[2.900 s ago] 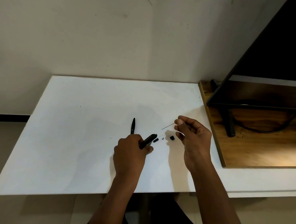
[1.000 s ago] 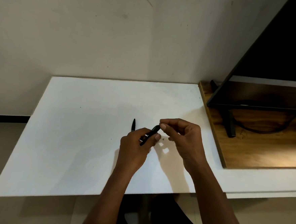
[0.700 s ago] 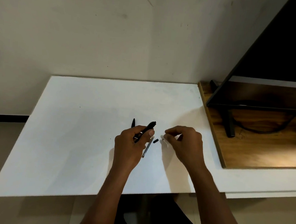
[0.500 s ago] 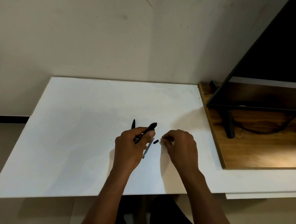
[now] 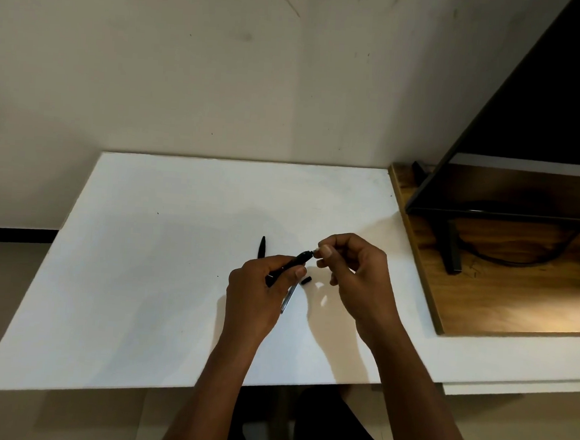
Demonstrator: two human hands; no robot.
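Pen barrel (image 5: 294,264): black, centre frame, tilted up-right above the white table (image 5: 140,278).
Left hand (image 5: 259,293): fingers curled round the barrel.
Right hand (image 5: 356,276): pinches a small pale part (image 5: 315,252) at the barrel's upper end.
Below: thin refill (image 5: 288,298), small black piece (image 5: 306,280).

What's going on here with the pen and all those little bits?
A person is working on a pen that is in pieces. The left hand grips the black pen barrel, held above the white table. The right hand pinches a small pale part right at the barrel's upper end; going in or coming out, I cannot tell. On the table lie a thin silvery refill, a small black piece and a tapered black pen piece.
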